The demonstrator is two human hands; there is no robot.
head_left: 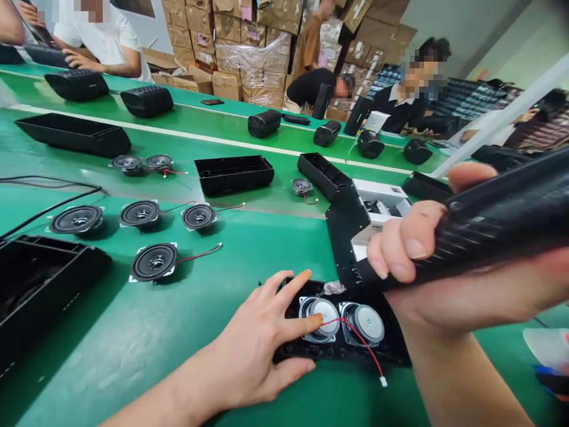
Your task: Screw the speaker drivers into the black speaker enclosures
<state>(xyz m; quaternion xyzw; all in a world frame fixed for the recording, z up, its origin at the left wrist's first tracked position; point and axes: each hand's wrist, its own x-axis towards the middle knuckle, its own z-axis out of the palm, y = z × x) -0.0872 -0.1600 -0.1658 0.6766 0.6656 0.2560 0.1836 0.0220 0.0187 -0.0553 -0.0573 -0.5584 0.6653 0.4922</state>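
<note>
At bottom centre, on a green workbench [249,255]: a shallow black casing [393,350] with two round speakers [370,323] side by side in it, pale metal backs upward. From between these, a thin red wire [371,350], crossing the right-hand speaker and running down past the casing's near edge to a small white plug [383,382]. At the casing's far edge, a small translucent lump [334,287]. Over the casing's left end, the wearer's left hand [267,323], fingers fanned wide and gripping nothing, with one fingertip on the back of the left-hand speaker and the thumb at the near edge. In from the right, the wearer's right hand [444,305], fingers curled firmly around a thick, blurred black cylinder [502,201], sloping down towards the casing's far side; contact there impossible to tell. Just beyond, a black plate [344,237] with small holes along its edge, beside an open white box [393,188]. To the left, four loose speakers [154,261], cones up, with wires trailing from three; at the left edge, an open black shell [66,296]. Farther off, more open shells and smaller speakers, then black speaker units [146,102] beyond a pale line. In the background, several people and high stacks of cardboard boxes [253,59]
</note>
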